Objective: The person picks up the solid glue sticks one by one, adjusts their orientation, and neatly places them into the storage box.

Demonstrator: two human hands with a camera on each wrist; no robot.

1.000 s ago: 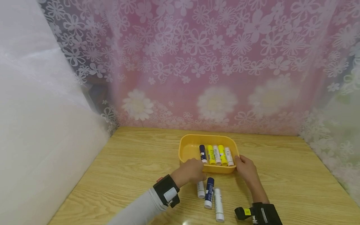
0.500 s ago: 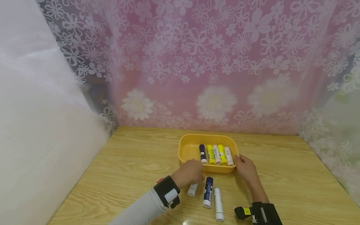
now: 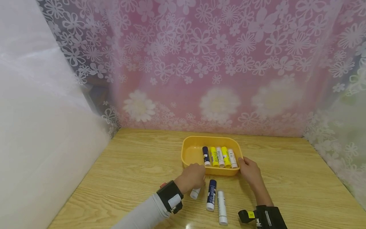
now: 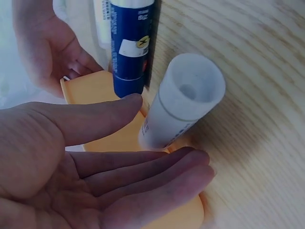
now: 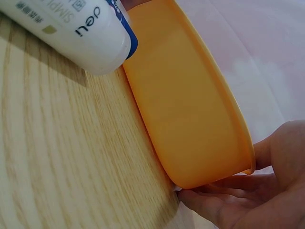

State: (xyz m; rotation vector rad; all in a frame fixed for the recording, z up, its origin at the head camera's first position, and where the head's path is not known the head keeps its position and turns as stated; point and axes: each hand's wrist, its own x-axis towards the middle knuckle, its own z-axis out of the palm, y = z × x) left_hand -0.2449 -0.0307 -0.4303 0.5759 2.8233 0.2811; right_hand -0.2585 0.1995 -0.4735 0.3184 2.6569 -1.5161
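Observation:
My left hand (image 3: pixel 191 176) is low at the front of the yellow tray (image 3: pixel 187 143), beside a white glue stick (image 3: pixel 195 193). In the left wrist view its thumb and straight fingers spread apart, the far end of that white glue stick (image 4: pixel 183 102) right at the fingers. To its right lie a navy glue stick (image 3: pixel 211 195) and another white glue stick (image 3: pixel 221 208). My right hand (image 3: pixel 251 171) holds the tray's right front corner, thumb at the rim and fingers around the yellow wall (image 5: pixel 190 119).
Several glue sticks stand in a row in the tray's right part, among them a navy one (image 3: pixel 206 156) and a yellow one (image 3: pixel 214 157). The wooden table (image 3: pixel 137 165) ends at a pink flowered curtain (image 3: pixel 177 105) behind, with a white sheet (image 3: pixel 43 127) at the left.
The white glue stick by my left hand has swung its near end leftward. The left hand has shifted slightly left and down; the right hand and tray hold nearly still.

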